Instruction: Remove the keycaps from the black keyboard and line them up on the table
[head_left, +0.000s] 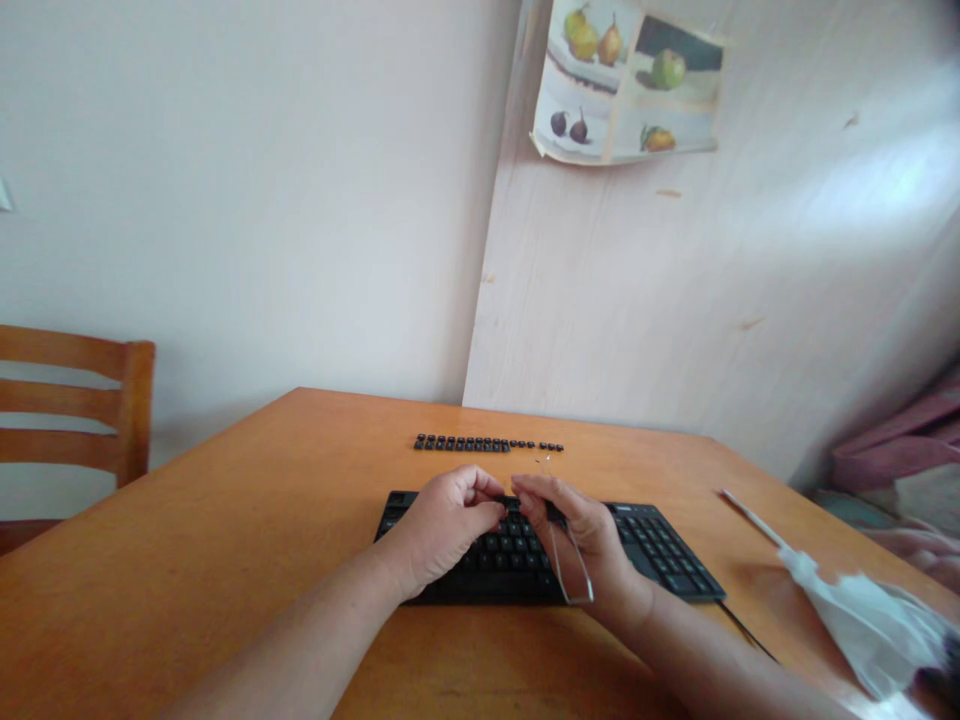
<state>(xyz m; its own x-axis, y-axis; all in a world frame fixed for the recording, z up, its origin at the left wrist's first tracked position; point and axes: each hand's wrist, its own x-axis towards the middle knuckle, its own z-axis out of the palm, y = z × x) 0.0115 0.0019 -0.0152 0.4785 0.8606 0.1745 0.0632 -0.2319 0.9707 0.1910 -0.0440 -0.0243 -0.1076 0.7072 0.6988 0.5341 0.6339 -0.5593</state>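
A black keyboard [517, 585] lies on the wooden table in front of me. Over its upper rows, my left hand [454, 525] is closed in a pinch, and whatever is between its thumb and fingers is too small to make out. Close beside it, my right hand [581, 525] has its fingers bent together, with a wire keycap puller [576, 580] tucked in it; the bent wire loop sticks out below the palm. Both sets of fingertips nearly meet above the keys and hide part of the top row. Beyond the keyboard, loose black keycaps [465, 444] stand in neat rows.
Tiny pale bits [546, 460] lie behind my right hand. A cable [750, 632] runs off the keyboard's right end. On the table's right side are a thin white stick [752, 517] and a crumpled white plastic bag [862, 620]. A wooden chair [135, 415] stands at left.
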